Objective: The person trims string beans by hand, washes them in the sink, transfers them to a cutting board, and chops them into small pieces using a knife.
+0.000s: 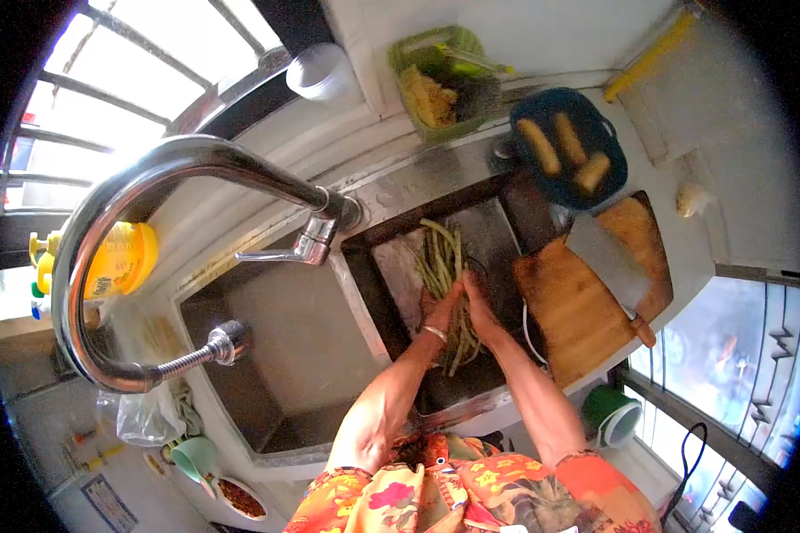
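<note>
A bundle of long green beans (439, 253) is held between both hands inside the right sink basin (391, 258). My left hand (440, 311), with a bracelet at its wrist, is closed round the left side of the bundle. On the bundle's right side, my right hand (478, 306) presses against it, fingers together. The beans stick out above the hands and hang down below them. Part of a dark round rim shows behind my right hand.
Right of the basin, a cleaver (609, 258) lies on a wooden cutting board (560, 306). Behind stand a dark blue basket (551, 186) with yellowish pieces and a green basket (409, 49). A curved faucet (213, 155) arches over the left basin (284, 338).
</note>
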Available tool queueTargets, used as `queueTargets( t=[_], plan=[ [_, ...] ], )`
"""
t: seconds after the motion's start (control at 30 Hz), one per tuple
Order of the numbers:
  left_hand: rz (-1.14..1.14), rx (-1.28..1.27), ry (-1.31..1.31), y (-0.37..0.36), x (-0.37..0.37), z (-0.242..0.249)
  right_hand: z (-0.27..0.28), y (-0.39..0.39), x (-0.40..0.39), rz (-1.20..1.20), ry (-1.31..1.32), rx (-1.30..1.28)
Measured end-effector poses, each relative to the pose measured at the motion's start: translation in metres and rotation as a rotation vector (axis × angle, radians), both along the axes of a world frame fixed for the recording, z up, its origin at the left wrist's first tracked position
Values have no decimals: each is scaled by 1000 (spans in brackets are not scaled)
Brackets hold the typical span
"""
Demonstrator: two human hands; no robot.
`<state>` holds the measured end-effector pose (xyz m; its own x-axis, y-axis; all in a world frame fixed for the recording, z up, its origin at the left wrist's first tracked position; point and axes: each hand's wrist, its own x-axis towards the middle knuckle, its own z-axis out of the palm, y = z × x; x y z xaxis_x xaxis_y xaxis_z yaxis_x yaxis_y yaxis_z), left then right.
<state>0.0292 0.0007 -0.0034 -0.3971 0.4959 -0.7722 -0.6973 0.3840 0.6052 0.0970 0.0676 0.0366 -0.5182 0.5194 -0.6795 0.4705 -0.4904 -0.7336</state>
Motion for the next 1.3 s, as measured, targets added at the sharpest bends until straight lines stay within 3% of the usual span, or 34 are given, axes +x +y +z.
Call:
queueTargets(
  t=[0.03,0.1,0.17,0.23,0.27,0.43,0.57,0.63,0.7,0.77,0.83,0.9,1.0,1.1,1.2,1.23,1.3],
  plan=[
    [-16,64,-10,0,2,8,22,2,-1,-71,76,-131],
    [-17,112,340,-6,9,-1,40,1,1,-152,159,-261],
    [-59,27,249,-2,1,38,49,-5,6,-159,336,-342],
    [32,231,334,-6,2,34,60,-11,10,-197,358,-341],
    [46,267,228,-10,1,33,57,-14,15,-251,423,-354],
    [-70,377,263,-19,-7,60,79,-25,26,-313,713,-444],
    [-203,334,293,-29,-14,56,79,-40,39,-389,730,-464],
    [-128,417,290,-29,-11,66,84,-47,41,-578,708,-426],
    [-107,491,329,-27,-10,77,91,-51,44,-585,750,-415],
    [-150,511,386,-24,-10,92,93,-58,40,-564,772,-227],
    [-82,469,623,-22,-7,108,97,-63,33,-591,834,-151],
    [-57,464,630,-23,-5,122,102,-68,32,-593,834,2],
    [-18,581,890,-27,-8,136,96,-71,31,-580,867,51],
    [-18,604,799,-36,-6,149,100,-71,32,-570,827,207],
    [5,595,815,-40,-6,163,116,-61,49,-414,474,614],
    [7,589,852,-40,-8,165,124,-54,61,-417,478,623],
    [9,590,906,-37,-15,159,135,-35,91,45,19,1340]
  ],
)
